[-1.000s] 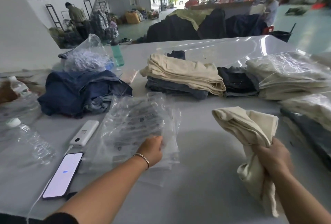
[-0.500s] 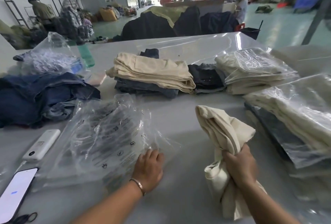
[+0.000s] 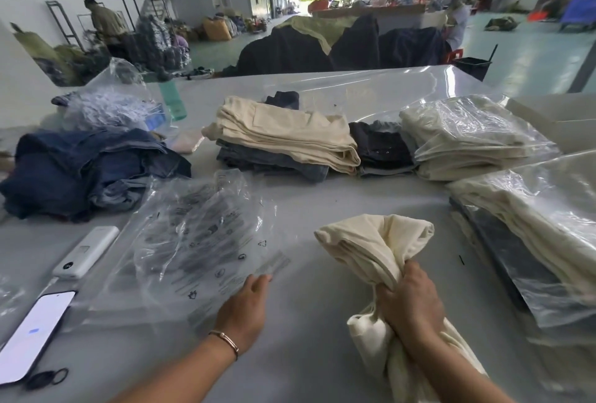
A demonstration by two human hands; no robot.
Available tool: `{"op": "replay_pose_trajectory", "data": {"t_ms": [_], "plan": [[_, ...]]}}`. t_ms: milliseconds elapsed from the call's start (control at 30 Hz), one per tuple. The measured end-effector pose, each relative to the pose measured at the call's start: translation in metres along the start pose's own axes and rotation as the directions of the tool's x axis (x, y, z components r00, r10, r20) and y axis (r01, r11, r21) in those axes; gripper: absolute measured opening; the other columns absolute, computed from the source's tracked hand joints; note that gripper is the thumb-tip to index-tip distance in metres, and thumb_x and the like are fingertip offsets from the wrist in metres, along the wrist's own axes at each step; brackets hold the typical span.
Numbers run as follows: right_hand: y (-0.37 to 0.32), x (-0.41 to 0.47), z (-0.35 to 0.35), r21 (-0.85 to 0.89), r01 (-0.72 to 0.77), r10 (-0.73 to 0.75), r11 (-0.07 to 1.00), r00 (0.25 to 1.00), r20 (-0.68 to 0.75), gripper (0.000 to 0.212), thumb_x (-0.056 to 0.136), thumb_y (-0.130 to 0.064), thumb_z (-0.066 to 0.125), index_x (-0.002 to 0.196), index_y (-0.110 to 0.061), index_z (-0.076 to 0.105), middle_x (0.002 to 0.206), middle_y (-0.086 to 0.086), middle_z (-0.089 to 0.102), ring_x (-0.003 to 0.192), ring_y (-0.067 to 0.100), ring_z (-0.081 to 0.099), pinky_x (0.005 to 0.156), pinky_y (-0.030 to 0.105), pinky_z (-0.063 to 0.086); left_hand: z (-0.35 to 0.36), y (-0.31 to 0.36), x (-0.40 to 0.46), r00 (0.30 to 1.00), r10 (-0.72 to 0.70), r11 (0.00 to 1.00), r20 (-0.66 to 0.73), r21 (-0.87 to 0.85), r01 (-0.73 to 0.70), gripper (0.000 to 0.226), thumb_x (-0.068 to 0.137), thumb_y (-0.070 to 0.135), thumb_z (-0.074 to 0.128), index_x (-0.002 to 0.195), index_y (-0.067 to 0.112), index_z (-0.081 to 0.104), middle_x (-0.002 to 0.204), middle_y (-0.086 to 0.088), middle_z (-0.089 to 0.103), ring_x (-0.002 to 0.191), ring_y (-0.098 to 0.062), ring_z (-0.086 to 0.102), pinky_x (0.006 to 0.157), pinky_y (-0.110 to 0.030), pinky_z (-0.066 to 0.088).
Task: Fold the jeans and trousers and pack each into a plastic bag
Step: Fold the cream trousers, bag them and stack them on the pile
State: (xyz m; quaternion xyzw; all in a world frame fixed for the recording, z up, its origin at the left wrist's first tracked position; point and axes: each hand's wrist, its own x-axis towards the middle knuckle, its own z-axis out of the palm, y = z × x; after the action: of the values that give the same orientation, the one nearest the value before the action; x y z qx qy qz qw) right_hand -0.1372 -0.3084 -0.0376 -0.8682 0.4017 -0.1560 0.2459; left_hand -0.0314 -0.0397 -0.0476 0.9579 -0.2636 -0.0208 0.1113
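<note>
Right hand (image 3: pixel 411 301) grips the folded cream trousers (image 3: pixel 375 249) round their middle, fingers curled tight; the fold bulges above the fist, loose cloth hangs below onto the table (image 3: pixel 306 367). Left hand (image 3: pixel 243 309) lies on the near corner of the bags (image 3: pixel 196 241), fingers fairly straight, tips on the plastic; whether it pinches a layer, cannot tell.

Trousers sit right of centre, near the front edge, just beside the bags but apart from them.

Step in hand, as I judge it: separating one bag from the pile and opening its mouth for the trousers.
- The bags are thin and cling together; a thumb slid under the top sheet only should lift one.
- The fist has crushed the fold. Better to flatten the trousers on the table before feeding them in, folded end first.
- The mouth appears to be on the near side, by the left hand; uncertain.

Room and edges:
- Bare table between the bags and trousers, running back toward the stack (image 3: pixel 287 141) of folded garments. Enough to lay a bag flat.
- Right: packed bags (image 3: pixel 529 235) close by the right forearm; a wide sweep could catch them.
- Left: power bank (image 3: pixel 85 252) and phone (image 3: pixel 34 335) touching or near the bag pile; a dragged bag could shift them.
- Loose jeans (image 3: pixel 87 170) far left, still unfolded.
</note>
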Motion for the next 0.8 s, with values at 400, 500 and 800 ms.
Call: {"op": "replay_pose_trajectory", "data": {"t_ms": [400, 500, 800], "plan": [[-0.001, 0.000, -0.001, 0.033, -0.002, 0.000, 0.999, 0.999, 0.045, 0.064, 0.071, -0.045, 0.065, 0.127, -0.022, 0.044, 0.113, 0.003, 0.060, 0.104, 0.026, 0.057, 0.079, 0.035, 0.046, -0.012, 0.001, 0.015, 0.999, -0.033, 0.951, 0.037, -0.305, 0.043, 0.014, 0.089, 0.018, 0.060, 0.103, 0.019, 0.061, 0.080, 0.008, 0.069, 0.073, -0.008, 0.067, 0.067, -0.021, 0.050], [0.002, 0.001, -0.001, 0.094, -0.034, 0.031, 0.995, 0.999, 0.035, 0.060, 0.068, -0.042, 0.066, 0.121, -0.020, 0.048, 0.110, 0.005, 0.062, 0.101, 0.030, 0.059, 0.077, 0.037, 0.048, -0.016, 0.002, 0.012, 0.973, -0.174, 0.846, 0.155, -0.482, 0.228, 0.019, 0.077, 0.004, 0.067, 0.073, 0.023, 0.066, 0.058, 0.008, 0.067, 0.050, -0.001, 0.063, 0.056, -0.021, 0.053], [0.008, 0.005, -0.005, 0.280, -0.115, 0.111, 0.953, 0.993, 0.031, 0.037, 0.069, -0.034, 0.071, 0.096, -0.026, 0.047, 0.085, 0.003, 0.062, 0.073, 0.026, 0.054, 0.064, 0.033, 0.040, -0.017, -0.002, 0.010, 0.973, -0.211, 0.892, 0.093, -0.389, 0.230, 0.032, 0.070, 0.033, 0.081, 0.054, 0.025, 0.054, 0.061, 0.010, 0.056, 0.058, -0.004, 0.051, 0.056, -0.018, 0.040]]}}
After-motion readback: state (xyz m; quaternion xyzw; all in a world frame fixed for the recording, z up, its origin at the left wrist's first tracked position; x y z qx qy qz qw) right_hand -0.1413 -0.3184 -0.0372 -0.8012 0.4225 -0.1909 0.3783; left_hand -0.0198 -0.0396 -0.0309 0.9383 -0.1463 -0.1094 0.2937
